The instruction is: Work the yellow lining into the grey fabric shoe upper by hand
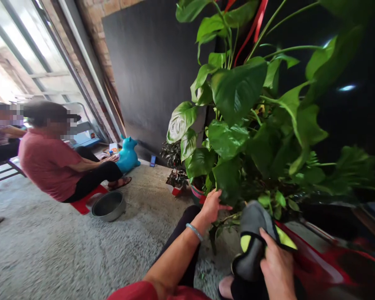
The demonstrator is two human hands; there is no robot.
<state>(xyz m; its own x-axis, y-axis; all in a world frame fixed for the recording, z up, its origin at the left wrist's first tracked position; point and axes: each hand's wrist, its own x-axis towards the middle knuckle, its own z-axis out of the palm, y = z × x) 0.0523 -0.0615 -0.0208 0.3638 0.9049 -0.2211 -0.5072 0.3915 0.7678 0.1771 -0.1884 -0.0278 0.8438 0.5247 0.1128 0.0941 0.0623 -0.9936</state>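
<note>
A large potted plant with broad green leaves rises in front of me. My left hand, with a pale bangle at the wrist, is at the lower edge of a hanging leaf. The leaf's edge lies between its thumb and fingers; part of the grip is hidden. My right hand is closed around a soft grey fabric piece with lime patches and black edging. That piece is held just below the foliage, apart from the held leaf. Its exact kind is unclear.
A person sits at left on a red stool, hands near a teal animal-shaped toy. Beside them stands a grey basin. A small potted plant and a dark panel are behind. Red material lies at right.
</note>
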